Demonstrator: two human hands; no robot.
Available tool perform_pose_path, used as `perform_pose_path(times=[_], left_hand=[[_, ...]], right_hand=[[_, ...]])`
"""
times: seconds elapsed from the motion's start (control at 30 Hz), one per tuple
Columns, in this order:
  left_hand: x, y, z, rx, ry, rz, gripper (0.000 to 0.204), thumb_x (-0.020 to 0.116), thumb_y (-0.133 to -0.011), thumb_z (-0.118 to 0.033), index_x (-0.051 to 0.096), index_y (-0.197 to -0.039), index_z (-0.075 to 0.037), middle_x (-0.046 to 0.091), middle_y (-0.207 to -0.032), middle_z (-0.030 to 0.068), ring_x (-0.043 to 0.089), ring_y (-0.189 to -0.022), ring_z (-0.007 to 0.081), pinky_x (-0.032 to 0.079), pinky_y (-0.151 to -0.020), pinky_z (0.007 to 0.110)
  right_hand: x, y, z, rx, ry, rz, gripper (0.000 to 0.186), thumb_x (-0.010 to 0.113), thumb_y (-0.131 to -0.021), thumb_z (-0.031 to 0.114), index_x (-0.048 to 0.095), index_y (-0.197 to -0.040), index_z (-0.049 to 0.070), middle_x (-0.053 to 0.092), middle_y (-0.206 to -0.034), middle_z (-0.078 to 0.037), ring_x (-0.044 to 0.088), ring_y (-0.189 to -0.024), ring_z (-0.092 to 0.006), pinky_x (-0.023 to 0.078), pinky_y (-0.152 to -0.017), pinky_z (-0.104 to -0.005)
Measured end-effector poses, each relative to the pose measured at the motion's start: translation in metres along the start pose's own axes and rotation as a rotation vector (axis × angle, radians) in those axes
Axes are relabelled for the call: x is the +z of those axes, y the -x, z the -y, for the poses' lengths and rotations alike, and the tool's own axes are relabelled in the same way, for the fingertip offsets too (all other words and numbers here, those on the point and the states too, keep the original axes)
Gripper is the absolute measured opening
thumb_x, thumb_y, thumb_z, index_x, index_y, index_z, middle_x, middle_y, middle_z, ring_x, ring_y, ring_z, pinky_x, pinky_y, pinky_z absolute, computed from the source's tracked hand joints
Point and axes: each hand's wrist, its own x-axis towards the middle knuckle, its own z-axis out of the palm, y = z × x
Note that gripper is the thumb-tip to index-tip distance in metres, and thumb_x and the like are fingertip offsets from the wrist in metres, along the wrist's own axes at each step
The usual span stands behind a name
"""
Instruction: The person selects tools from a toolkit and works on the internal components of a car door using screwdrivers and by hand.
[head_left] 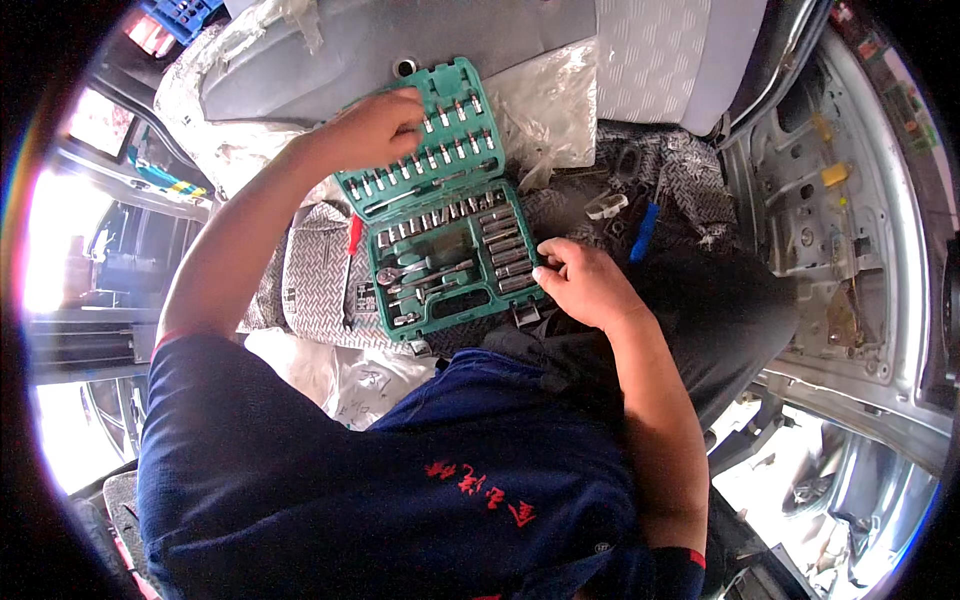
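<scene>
A green socket set case (462,316) lies open in front of me, its lid tilted up at the far side. Rows of bits stand in the lid (476,172), while the near half holds small sockets, long sockets (506,250) and a ratchet (398,273). My left hand (380,130) reaches over the lid with its fingers curled down at the bits; whatever they pinch is hidden. At the case's right edge, my right hand (590,285) has its thumb and fingers closed on the rim beside the long sockets.
A red-handled screwdriver (354,238) lies left of the case on patterned seat fabric (312,268). On the right are a blue-handled tool (645,232) and a small pale part (606,206). Clear plastic sheeting (550,105) covers part of the seat. A bare metal door (800,200) stands at right.
</scene>
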Motion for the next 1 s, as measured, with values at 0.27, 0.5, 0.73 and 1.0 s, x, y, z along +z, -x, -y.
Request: perform_pose_path(times=[0.27, 0.5, 0.73, 1.0], left_hand=[[0.059, 0.031, -0.068, -0.041, 0.514, 0.379, 0.027, 0.062, -0.085, -0.017, 0.059, -0.109, -0.004, 0.064, -0.078, 0.0162, 0.064, -0.072, 0.0365, 0.051, -0.068, 0.049], [0.057, 0.054, -0.109, -0.039, 0.141, 0.455, 0.040, 0.067, -0.085, -0.034, 0.059, -0.113, -0.007, 0.069, -0.095, 0.0213, 0.068, -0.092, 0.0403, 0.053, -0.079, 0.051], [0.078, 0.037, -0.092, -0.089, 0.331, 0.505, 0.039, 0.074, -0.080, -0.030, 0.065, -0.107, -0.004, 0.069, -0.095, 0.0202, 0.067, -0.091, 0.0392, 0.054, -0.081, 0.047], [-0.044, -0.022, -0.107, -0.016, 0.138, 0.272, 0.020, 0.073, -0.082, -0.016, 0.064, -0.087, 0.001, 0.066, -0.081, 0.0189, 0.066, -0.079, 0.0342, 0.050, -0.074, 0.042]], right_hand=[[0.000, -0.002, 0.002, -0.053, 0.026, -0.037, 0.040, 0.069, -0.090, 0.028, 0.065, -0.121, 0.002, 0.071, -0.107, -0.021, 0.070, -0.100, -0.0339, 0.054, -0.089, -0.0391], [0.001, -0.004, 0.001, -0.061, 0.013, -0.069, 0.041, 0.068, -0.091, 0.027, 0.065, -0.122, 0.001, 0.071, -0.108, -0.021, 0.069, -0.101, -0.0353, 0.053, -0.090, -0.0401], [0.006, 0.004, -0.013, -0.140, 0.064, -0.082, 0.038, 0.064, -0.092, 0.034, 0.067, -0.113, 0.002, 0.070, -0.104, -0.020, 0.067, -0.102, -0.0367, 0.052, -0.091, -0.0454], [-0.031, 0.012, -0.009, -0.428, -0.521, -0.582, 0.015, 0.066, -0.090, 0.014, 0.070, -0.099, 0.003, 0.070, -0.093, -0.014, 0.068, -0.083, -0.0234, 0.054, -0.078, -0.0340]])
